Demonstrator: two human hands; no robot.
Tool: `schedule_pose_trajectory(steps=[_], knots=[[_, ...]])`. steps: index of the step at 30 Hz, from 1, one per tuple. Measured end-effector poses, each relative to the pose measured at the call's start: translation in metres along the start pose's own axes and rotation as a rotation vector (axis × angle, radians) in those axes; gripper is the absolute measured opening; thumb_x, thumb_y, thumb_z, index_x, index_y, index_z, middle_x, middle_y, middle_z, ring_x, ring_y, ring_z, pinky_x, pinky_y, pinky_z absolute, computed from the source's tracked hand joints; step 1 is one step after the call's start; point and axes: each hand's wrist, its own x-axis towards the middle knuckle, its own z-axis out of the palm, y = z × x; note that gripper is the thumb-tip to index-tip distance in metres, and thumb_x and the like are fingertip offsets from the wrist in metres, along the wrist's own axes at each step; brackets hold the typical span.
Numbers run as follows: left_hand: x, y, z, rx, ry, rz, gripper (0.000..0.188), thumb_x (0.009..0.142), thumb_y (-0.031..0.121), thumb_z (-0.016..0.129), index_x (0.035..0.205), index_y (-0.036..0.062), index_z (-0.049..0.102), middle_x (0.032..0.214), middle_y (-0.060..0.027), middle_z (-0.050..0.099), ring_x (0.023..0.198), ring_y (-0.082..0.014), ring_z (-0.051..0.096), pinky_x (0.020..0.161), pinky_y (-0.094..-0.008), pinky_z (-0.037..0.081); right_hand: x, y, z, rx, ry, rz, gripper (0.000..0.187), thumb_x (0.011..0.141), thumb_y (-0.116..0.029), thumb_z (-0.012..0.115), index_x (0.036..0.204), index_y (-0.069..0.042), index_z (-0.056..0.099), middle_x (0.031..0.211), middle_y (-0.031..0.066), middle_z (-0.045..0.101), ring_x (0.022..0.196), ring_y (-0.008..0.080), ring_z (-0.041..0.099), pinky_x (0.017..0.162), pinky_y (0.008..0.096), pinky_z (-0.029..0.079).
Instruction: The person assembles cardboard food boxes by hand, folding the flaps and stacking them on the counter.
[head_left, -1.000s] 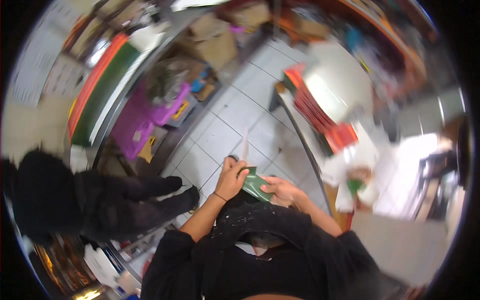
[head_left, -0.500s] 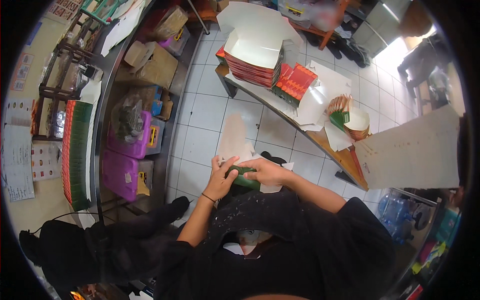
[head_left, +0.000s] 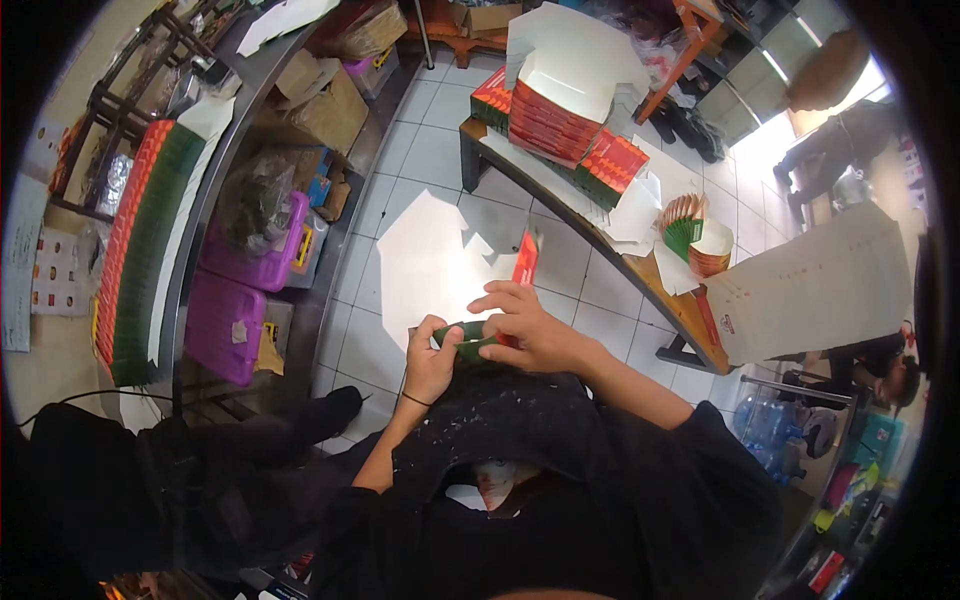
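Note:
In front of my lap is a partly folded cardboard food box (head_left: 425, 265), its white inner face turned up. A red side panel (head_left: 525, 258) stands up at its right, and a green panel is bent up along the near edge. My left hand (head_left: 430, 368) is closed on the near left corner, thumb over the green edge. Around the near right corner curls my right hand (head_left: 530, 330), thumb on the green panel and fingers bent over the inside. The box's underside is hidden.
Right of me, a low wooden table (head_left: 640, 275) carries stacked open boxes (head_left: 555, 125), a red-green pile (head_left: 612, 165) and fanned small cartons (head_left: 685, 225). At left, a long row of folded cartons (head_left: 150, 250) lies on a metal counter above purple bins (head_left: 228, 325). Another person's dark-clothed leg (head_left: 290, 420) reaches in.
The box has opened out, so its white inside now faces up and the red panel shows. My right hand's fingers have lifted and spread over the corner. The whole view has shifted slightly.

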Motion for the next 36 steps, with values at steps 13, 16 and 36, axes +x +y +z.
schedule_pose_trajectory(steps=[13, 16, 36], knots=[[-0.010, 0.005, -0.058, -0.416, -0.010, -0.222, 0.018, 0.080, 0.020, 0.059, 0.089, 0.0080, 0.049, 0.080, -0.0037, 0.052, 0.062, -0.0106, 0.051, 0.044, -0.0195, 0.045, 0.013, -0.028, 0.025, -0.015, 0.066, 0.170, 0.054, 0.074, -0.017, 0.061, 0.120, -0.004, 0.036, 0.131, 0.0202, 0.029, 0.126, 0.0331, 0.021, 0.101, 0.0426, 0.018], [-0.008, -0.007, -0.089, -1.090, -0.022, -0.318, 0.027, 0.081, 0.018, 0.056, 0.102, 0.0100, 0.041, 0.086, -0.0045, 0.056, 0.064, -0.0099, 0.056, 0.041, -0.0191, 0.044, -0.016, -0.004, -0.018, 0.059, 0.337, 0.254, 0.070, 0.070, -0.015, 0.064, 0.128, -0.003, 0.028, 0.137, 0.0210, 0.016, 0.130, 0.0318, 0.011, 0.104, 0.0380, 0.011], [0.010, 0.048, -0.078, -0.489, -0.726, 0.192, 0.034, 0.059, 0.009, 0.060, 0.093, 0.0045, 0.052, 0.099, -0.0067, 0.042, 0.096, -0.0204, 0.041, 0.088, -0.0302, 0.032, -0.001, -0.008, 0.001, 0.686, -0.653, 0.974, 0.019, 0.082, -0.014, 0.057, 0.092, 0.000, 0.061, 0.076, 0.0019, 0.059, 0.069, 0.0094, 0.055, 0.060, 0.0220, 0.048]])
